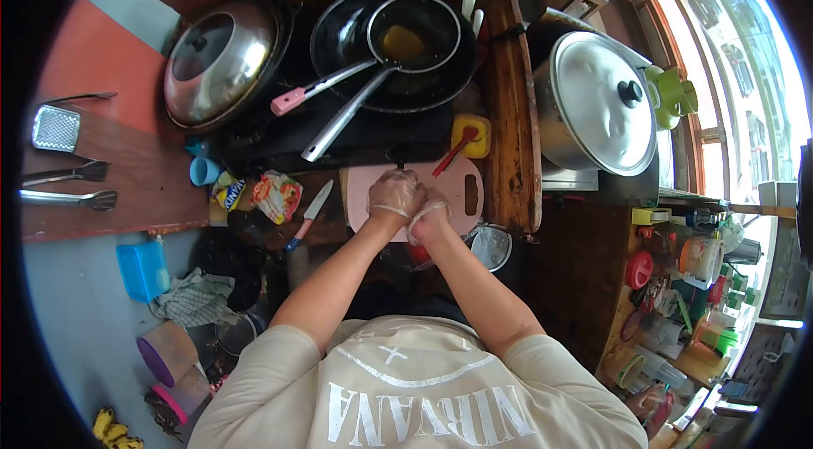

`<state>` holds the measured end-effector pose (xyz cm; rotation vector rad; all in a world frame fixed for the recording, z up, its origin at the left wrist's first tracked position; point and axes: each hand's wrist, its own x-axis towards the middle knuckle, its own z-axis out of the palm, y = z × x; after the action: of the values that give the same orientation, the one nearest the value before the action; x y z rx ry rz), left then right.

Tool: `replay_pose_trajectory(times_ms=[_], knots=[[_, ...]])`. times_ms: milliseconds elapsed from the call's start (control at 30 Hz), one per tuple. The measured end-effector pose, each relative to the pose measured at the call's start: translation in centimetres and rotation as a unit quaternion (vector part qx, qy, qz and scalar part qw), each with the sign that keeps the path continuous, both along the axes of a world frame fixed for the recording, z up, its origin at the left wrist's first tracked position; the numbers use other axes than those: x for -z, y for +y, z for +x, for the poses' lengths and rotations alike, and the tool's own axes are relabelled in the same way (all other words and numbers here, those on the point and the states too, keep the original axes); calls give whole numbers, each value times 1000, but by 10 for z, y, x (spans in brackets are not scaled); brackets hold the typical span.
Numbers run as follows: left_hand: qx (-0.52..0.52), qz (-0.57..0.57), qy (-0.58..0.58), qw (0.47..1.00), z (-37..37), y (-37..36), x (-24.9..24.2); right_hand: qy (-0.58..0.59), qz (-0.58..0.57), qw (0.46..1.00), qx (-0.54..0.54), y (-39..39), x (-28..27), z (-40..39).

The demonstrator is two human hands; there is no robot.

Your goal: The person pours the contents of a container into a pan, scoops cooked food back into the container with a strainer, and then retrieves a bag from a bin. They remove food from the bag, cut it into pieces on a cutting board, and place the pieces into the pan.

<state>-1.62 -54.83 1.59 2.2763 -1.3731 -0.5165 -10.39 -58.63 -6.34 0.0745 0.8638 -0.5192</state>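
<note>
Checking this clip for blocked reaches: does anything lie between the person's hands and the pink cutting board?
Nothing visible does. The left hand and right hand, both in clear gloves and pressed together, are directly over the pink cutting board. The knife lies off to the side, and the red utensil is beyond the hands.

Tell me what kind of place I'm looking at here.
Most likely a small home kitchen: frying pans on a stove, a lidded pot, and gloved hands, left hand and right hand, over a pink cutting board.

Free room: bare far-right part of pink cutting board [461, 186] w/ red utensil [446, 163] at its far edge. Left blocked by knife [310, 212] & snack packets [275, 195]; far side by pan handles [343, 114]; right by wooden divider [512, 110], big pot [593, 102] beyond.
</note>
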Motion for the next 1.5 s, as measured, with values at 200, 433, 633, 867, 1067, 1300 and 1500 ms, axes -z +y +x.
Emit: replay_pose_trajectory(times_ms=[200,433,633,867,1067,1300,1500], knots=[[11,-128,-57,990,9,-25,-100,21,-34,999,9,-32,-149,9],[11,-155,-83,984,65,-108,-161,-93,-152,983,37,-122,-186,74],[-10,-66,-32,997,122,-168,-125,-12,-126,992,-9,-196,-159,139],[14,42,-10,999,141,-169,-127,-18,-213,966,-148,-180,-238,115],[-32,-168,-140,975,130,-97,-210,192,-440,843,-242,-200,-265,93],[-4,-345,-24,938,64,60,-180,43,-480,848,-219,-188,-281,14],[-67,-84,173,979,9,75,160,-47,-344,909,-231,-138,-280,-53]])
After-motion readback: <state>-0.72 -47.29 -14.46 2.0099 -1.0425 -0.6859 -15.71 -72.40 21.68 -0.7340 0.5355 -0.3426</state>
